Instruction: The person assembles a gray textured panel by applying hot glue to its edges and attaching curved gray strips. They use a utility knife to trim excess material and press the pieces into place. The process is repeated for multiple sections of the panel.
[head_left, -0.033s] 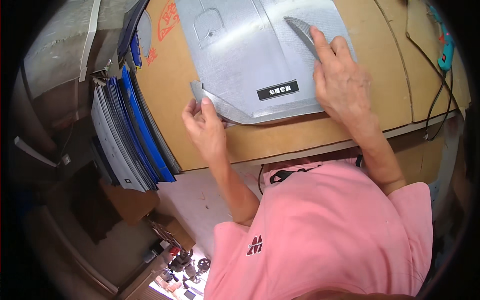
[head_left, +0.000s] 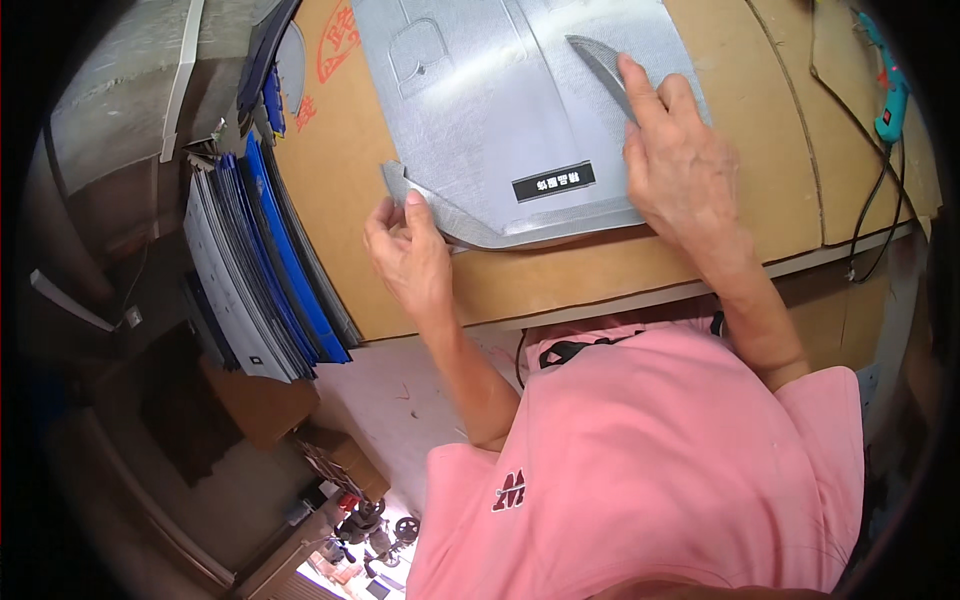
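Note:
A silver-grey garment bag [head_left: 530, 130] lies flat on the work surface, with a black label near its near edge and embossed lines farther up. At its near left corner my left hand [head_left: 412, 260] pinches a folded-over grey flap, thumb on top; the fingertips beneath are partly hidden. My right hand [head_left: 685, 180] presses on the right side of the bag, its index finger along a dark grey, pointed fold and its other fingers bent. The palm hides the near right corner of the bag.
Brown cardboard [head_left: 770, 180] covers the table. A stack of grey and blue folded bags [head_left: 265, 260] stands at its left edge. A teal corded tool [head_left: 890, 105] lies at the far right, its black cable trailing over the table. Boxes [head_left: 340, 460] sit lower left.

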